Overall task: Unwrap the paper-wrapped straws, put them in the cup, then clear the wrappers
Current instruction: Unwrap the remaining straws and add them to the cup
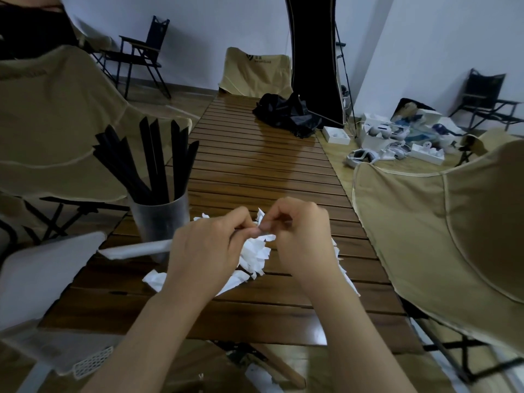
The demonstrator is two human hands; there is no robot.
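One long slatted brown wooden counter point(255, 171) runs away from us, with three tan fabric camp chairs around it: one at the left point(56, 123), one at the right point(453, 222), one at the far end point(255, 72). We count two black folding chairs, one by the far left wall point(141, 52) and one at the far right point(485, 95), and one crumpled black bag point(286, 114) on the far part of the counter.

One frosted translucent cup point(161, 222) stands on the counter's left side, holding roughly eight black straws point(153, 163) that fan upward; overlap keeps us from an exact count. One loose heap of torn white paper wrappers point(255, 251) lies on the counter just right of the cup, under our hands.

One white paper-wrapped straw point(136, 248) is held level above the counter, its free end pointing left in front of the cup. Our left hand point(204, 251) curls round its near end, knuckles up. Our right hand point(300, 231) meets it fingertip to fingertip, thumb and forefinger pinching the wrapper's end. Both forearms reach in from the bottom edge.
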